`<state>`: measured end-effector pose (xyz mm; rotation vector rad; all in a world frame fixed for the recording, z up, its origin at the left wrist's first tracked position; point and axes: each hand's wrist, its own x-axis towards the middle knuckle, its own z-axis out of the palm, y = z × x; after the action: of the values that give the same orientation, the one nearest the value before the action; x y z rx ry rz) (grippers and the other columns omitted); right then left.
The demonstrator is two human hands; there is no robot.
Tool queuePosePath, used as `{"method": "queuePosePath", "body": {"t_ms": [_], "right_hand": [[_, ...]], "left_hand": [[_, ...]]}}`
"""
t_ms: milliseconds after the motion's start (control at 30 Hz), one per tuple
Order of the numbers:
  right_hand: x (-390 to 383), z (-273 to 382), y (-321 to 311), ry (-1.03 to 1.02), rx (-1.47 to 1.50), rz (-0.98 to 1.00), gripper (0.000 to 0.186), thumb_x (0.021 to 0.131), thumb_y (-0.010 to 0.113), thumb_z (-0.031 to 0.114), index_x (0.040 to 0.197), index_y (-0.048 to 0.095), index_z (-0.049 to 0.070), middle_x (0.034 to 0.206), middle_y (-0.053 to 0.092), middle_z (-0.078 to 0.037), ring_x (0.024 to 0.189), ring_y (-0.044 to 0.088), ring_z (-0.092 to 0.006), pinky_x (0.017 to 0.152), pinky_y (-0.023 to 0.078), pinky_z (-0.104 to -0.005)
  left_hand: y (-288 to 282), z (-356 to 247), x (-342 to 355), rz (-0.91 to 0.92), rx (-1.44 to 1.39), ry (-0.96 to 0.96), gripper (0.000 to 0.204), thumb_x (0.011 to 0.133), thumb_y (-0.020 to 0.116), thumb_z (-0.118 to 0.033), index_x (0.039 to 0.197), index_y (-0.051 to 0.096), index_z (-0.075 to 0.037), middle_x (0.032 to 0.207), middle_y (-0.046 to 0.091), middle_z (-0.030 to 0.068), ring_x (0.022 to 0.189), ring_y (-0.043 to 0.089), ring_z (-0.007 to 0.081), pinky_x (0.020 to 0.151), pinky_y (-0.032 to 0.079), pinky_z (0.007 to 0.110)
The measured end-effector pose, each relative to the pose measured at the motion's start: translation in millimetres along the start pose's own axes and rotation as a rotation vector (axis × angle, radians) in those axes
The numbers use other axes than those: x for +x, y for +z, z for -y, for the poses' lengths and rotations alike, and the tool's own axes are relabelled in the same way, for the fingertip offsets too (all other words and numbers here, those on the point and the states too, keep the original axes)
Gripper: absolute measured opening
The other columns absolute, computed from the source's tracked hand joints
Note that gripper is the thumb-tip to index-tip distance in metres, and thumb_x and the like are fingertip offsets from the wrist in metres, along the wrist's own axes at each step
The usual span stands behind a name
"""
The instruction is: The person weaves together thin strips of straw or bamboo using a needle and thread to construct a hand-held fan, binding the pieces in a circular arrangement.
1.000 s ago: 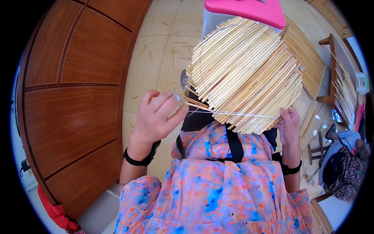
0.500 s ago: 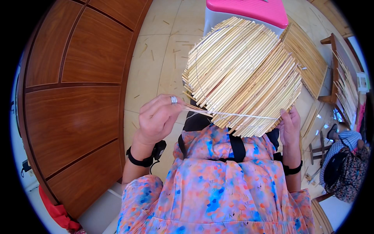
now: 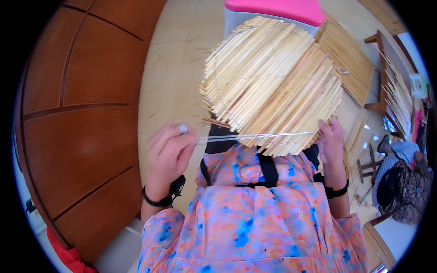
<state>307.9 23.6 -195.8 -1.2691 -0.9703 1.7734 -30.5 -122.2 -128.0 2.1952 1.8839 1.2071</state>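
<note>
Left hand: we pinch a thin strand, grip closed on it.
Right hand: we clasp the round bamboo mat at its edge.

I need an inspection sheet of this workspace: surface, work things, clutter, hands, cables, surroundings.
Surface: pale tiled floor; no table seen.
Work things: round mat of pale bamboo slats, held tilted over the lap; thin pale strand stretched along its lower edge.
Clutter: second bamboo-slat mat behind it; loose sticks on a wooden frame.
Hands: left hand pinches the strand's end, ring on a finger; right hand grips the mat's lower right rim.
Cables: nothing seen.
Surroundings: brown wooden panel wall; pink-topped stool; another person at right.
</note>
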Motion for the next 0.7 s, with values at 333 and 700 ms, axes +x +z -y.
{"method": "queuePosePath", "body": {"t_ms": [333, 700], "right_hand": [[6.8, 5.2, 29.1, 0.021, -0.025, 0.009, 0.025, 0.094, 0.058, 0.013, 0.116, 0.054, 0.002, 0.089, 0.069, -0.01, 0.071, 0.069, -0.0155, 0.053, 0.057, -0.0259], [-5.2, 28.6, 51.4, -0.103, 0.174, 0.041, 0.017, 0.095, 0.058, 0.01, 0.108, 0.057, -0.001, 0.089, 0.069, -0.012, 0.067, 0.068, -0.0147, 0.055, 0.055, -0.0249]], "left_hand": [[-0.7, -35.8, 73.7, -0.295, 0.093, -0.203, 0.032, 0.082, 0.062, 0.002, 0.114, 0.061, 0.002, 0.123, 0.058, 0.02, 0.117, 0.054, 0.0342, 0.097, 0.044, 0.04], [85.1, -75.4, 61.3, 0.256, 0.268, 0.491, 0.033, 0.08, 0.065, -0.014, 0.112, 0.065, -0.007, 0.109, 0.064, 0.0087, 0.1, 0.063, 0.0264, 0.085, 0.048, 0.04]]}}
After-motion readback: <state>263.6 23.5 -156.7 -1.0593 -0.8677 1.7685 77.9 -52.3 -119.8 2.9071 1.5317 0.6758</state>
